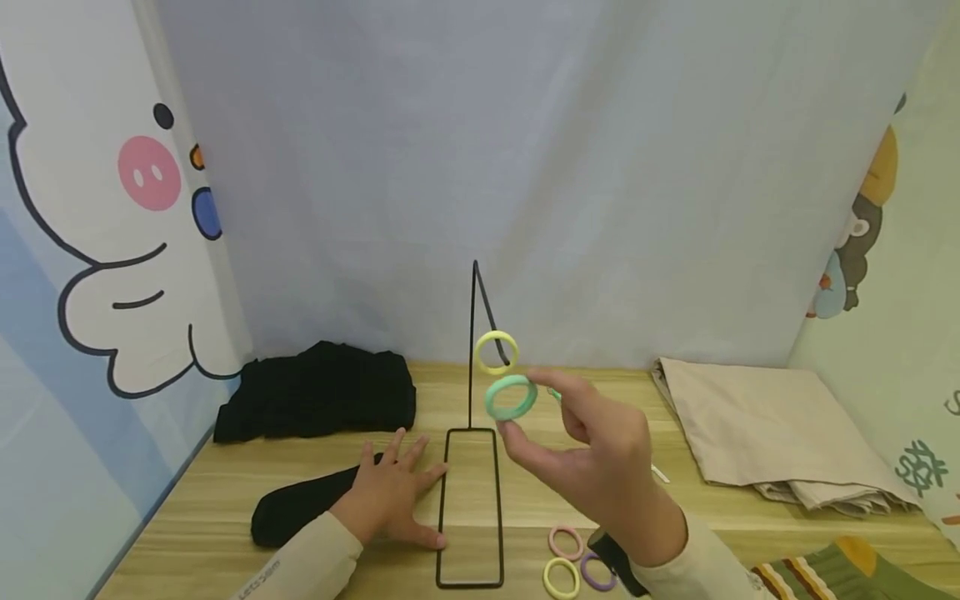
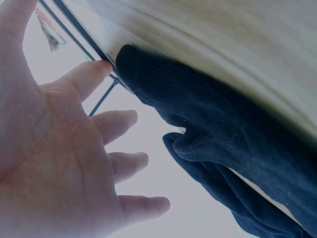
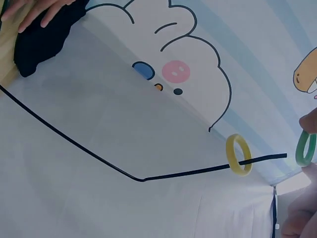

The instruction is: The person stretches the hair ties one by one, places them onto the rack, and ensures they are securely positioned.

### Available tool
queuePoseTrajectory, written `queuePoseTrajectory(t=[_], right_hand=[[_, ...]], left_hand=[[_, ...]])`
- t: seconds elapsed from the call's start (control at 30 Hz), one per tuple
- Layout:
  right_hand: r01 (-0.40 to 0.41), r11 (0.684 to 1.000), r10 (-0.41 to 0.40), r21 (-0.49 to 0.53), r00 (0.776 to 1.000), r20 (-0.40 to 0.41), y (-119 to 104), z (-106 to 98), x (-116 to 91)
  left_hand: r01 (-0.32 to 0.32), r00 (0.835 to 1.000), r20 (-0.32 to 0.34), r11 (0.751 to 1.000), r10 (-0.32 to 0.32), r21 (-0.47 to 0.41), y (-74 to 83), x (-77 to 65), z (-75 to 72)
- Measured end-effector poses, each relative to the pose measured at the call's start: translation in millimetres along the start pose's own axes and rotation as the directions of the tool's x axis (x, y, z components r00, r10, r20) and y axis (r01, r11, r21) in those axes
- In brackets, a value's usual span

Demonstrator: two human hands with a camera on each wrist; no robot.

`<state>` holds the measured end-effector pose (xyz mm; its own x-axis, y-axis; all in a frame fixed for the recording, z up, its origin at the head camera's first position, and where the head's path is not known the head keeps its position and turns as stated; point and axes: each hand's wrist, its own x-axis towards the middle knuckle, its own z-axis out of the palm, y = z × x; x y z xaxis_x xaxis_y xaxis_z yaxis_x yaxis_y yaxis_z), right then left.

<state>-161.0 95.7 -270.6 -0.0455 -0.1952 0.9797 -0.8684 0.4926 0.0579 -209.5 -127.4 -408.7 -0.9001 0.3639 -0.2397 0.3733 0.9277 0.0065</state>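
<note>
Between thumb and index finger, my right hand [image 1: 600, 450] pinches a mint-green ring [image 1: 511, 397]. In the right wrist view the green ring [image 3: 306, 148] is just off the tip of the stand's slanted arm [image 3: 198, 172]. A yellow ring [image 1: 497, 352] hangs on that arm, a short way in from its end. My left hand [image 1: 393, 492] lies with fingers spread beside the black wire stand [image 1: 500, 517], thumb and index fingertip at the left bar of its base. Under and behind that hand is a rolled black cloth piece [image 1: 300, 504].
Pink [image 1: 566, 542], yellow [image 1: 561, 578] and purple [image 1: 597, 572] rings lie at the front, near my right forearm. A black garment [image 1: 322, 392] is heaped at the back left. Folded beige cloth [image 1: 765, 425] lies right, with striped green socks [image 1: 832, 571] in front. A grey curtain [image 1: 375, 167] closes the back.
</note>
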Motion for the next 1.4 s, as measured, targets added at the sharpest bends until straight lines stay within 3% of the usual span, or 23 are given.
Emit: queuePoseTrajectory(t=[0.37,0.7,0.8,0.87,0.93,0.97,1.0,1.07,1.17,1.23,1.3,1.4], right_hand=[[-0.123,0.984,0.129,-0.129,0.991,0.041,17.8,21.5,1.9],[-0.194,0.958,0.224,-0.211,0.966,0.128,30.0,19.2,-18.7],[-0.232,0.95,0.267,-0.208,0.95,0.163,33.8,15.0,-28.0],[-0.291,0.94,0.324,-0.176,0.923,0.206,35.6,11.6,-35.5],[-0.394,0.911,0.413,-0.124,0.868,0.276,36.1,7.3,-43.7],[-0.461,0.882,0.467,-0.099,0.825,0.317,36.2,5.2,-48.1],[-0.529,0.845,0.518,-0.076,0.775,0.363,36.6,3.2,-52.3],[-0.665,0.745,0.613,-0.059,0.647,0.453,37.4,-1.0,-59.9],[-0.793,0.605,0.683,-0.078,0.466,0.562,40.6,-6.8,-69.7],[-0.836,0.541,0.69,-0.088,0.382,0.615,43.4,-9.8,-75.8],[-0.858,0.504,0.679,-0.096,0.325,0.658,45.9,-12.5,-81.4],[-0.867,0.484,0.655,-0.117,0.27,0.706,48.9,-15.3,-90.6]], left_hand=[[-0.011,1.0,0.0,0.999,0.011,-0.034,0.4,-2.2,-2.5],[0.0,1.0,0.019,1.0,0.0,-0.021,0.1,0.5,1.5],[0.001,1.0,0.018,1.0,-0.001,-0.014,-0.1,1.0,1.1],[0.0,1.0,0.014,1.0,0.0,-0.013,-0.4,1.2,1.3],[-0.002,1.0,0.01,1.0,0.003,-0.016,-0.6,0.9,1.6],[-0.003,1.0,0.009,1.0,0.003,-0.017,-0.8,0.9,2.1],[-0.004,1.0,0.007,1.0,0.004,-0.017,-1.0,0.8,2.5],[-0.005,1.0,0.004,1.0,0.005,-0.016,-1.3,0.4,3.0],[-0.005,1.0,0.004,1.0,0.005,-0.012,-2.0,0.5,3.3],[-0.005,1.0,0.008,1.0,0.005,-0.011,-1.8,0.9,3.3],[-0.004,1.0,0.009,1.0,0.005,-0.009,-1.7,1.2,3.0],[-0.005,1.0,0.009,1.0,0.005,-0.008,-1.6,1.9,3.0]])
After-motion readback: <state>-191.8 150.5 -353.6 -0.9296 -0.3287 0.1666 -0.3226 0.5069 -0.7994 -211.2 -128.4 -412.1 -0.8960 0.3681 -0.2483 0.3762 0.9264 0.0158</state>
